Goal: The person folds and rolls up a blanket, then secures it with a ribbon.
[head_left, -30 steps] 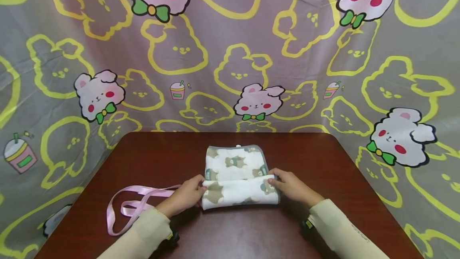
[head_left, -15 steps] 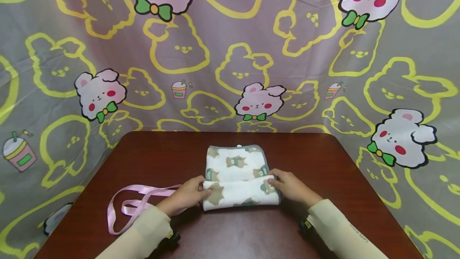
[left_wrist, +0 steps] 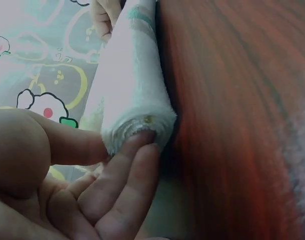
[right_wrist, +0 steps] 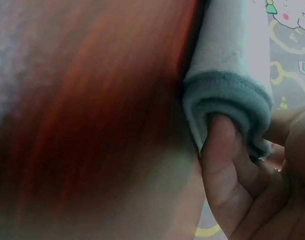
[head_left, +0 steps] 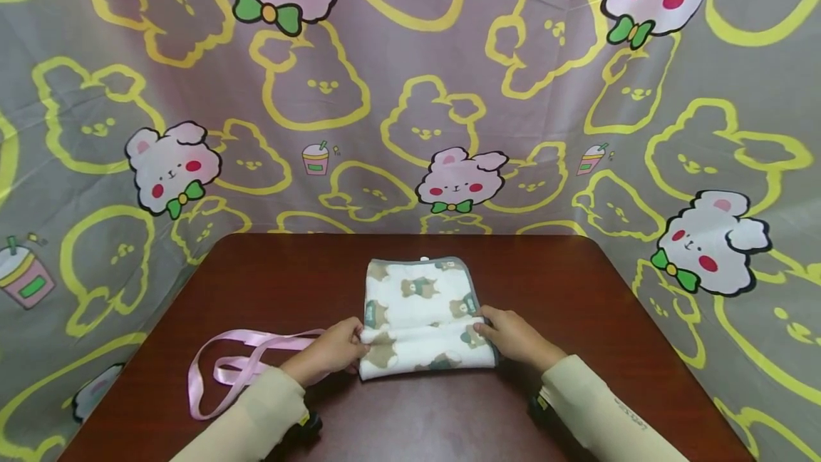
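A white towel (head_left: 417, 291) printed with brown bears lies on the table, its near part rolled into a thick roll (head_left: 430, 348). My left hand (head_left: 336, 349) grips the roll's left end. In the left wrist view, the left fingertips (left_wrist: 145, 140) press against the layered end of the roll (left_wrist: 137, 75), with the thumb on the far side. At the right end my right hand (head_left: 516, 334) pinches the roll, thumb on top. The right wrist view shows a right finger (right_wrist: 222, 135) tucked inside the grey-green bound edge (right_wrist: 232, 90) of the coil.
A loosely looped pink ribbon (head_left: 246, 337) lies left of the towel, partly behind the left forearm. The dark red-brown table (head_left: 545, 269) is bordered at the back and sides by a cartoon-printed curtain (head_left: 385, 120).
My left thumb has drawn back from the top of the roll toward its left end. The right hand has shifted very slightly. The towel and ribbon stay nearly where they were.
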Tool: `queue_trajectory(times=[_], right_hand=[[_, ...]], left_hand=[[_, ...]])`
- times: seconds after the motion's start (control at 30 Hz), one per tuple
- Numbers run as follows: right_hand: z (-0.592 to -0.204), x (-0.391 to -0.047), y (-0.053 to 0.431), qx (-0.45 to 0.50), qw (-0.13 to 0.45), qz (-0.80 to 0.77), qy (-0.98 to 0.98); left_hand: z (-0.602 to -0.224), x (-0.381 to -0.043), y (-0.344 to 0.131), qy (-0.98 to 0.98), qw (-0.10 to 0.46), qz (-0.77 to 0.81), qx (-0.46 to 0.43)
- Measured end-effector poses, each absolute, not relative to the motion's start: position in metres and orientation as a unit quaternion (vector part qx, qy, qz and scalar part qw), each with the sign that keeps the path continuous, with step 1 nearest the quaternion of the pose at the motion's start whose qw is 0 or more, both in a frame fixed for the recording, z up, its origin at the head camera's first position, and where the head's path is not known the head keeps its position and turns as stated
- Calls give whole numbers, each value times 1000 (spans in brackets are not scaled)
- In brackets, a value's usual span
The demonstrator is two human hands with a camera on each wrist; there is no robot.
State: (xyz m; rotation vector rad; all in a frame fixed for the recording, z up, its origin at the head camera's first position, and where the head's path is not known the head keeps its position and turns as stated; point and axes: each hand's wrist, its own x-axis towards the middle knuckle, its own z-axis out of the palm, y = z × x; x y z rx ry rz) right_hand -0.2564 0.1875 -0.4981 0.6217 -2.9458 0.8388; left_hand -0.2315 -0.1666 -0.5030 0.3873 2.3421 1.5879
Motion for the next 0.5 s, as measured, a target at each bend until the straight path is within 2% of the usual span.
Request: queue_trajectory(times=[0.13, 0.37, 0.5], right_hand=[[-497, -258, 186, 179, 3, 260, -949], [-497, -254, 185, 144, -2, 299, -943], [-495, -251, 181, 122, -12, 330, -936]], left_hand=[[-498, -233, -161, 820, 147, 541, 112], [-495, -241, -156, 857, 94, 491, 126], [-493, -243, -160, 861, 93, 481, 140]])
